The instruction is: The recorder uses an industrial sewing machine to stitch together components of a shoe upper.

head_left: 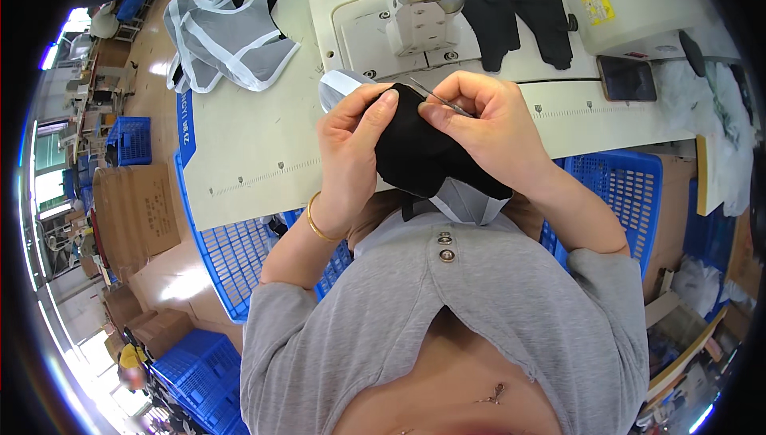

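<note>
My left hand (355, 136) pinches the upper edge of a piece of black fabric (423, 152) between thumb and fingers. A slim, pointed metal tool (437, 98), perhaps tweezers, is gripped in my right hand (487, 120). Its tip points up and left, close to the fabric's top edge. The black cloth hangs between both hands above my lap, and a grey-white panel (463, 199) shows at its lower end. Behind my left hand, a pale grey piece (341, 88) pokes out. Just beyond the hands stands a white sewing machine (423, 16).
Sheer grey-and-white garment pieces (231, 36) lie at the table's far left. Black cloth pieces (523, 16) rest right of the machine, near a dark phone-like slab (626, 78). Blue crates (231, 263) stand below the table edge (263, 179), with a cardboard box (136, 215) at left.
</note>
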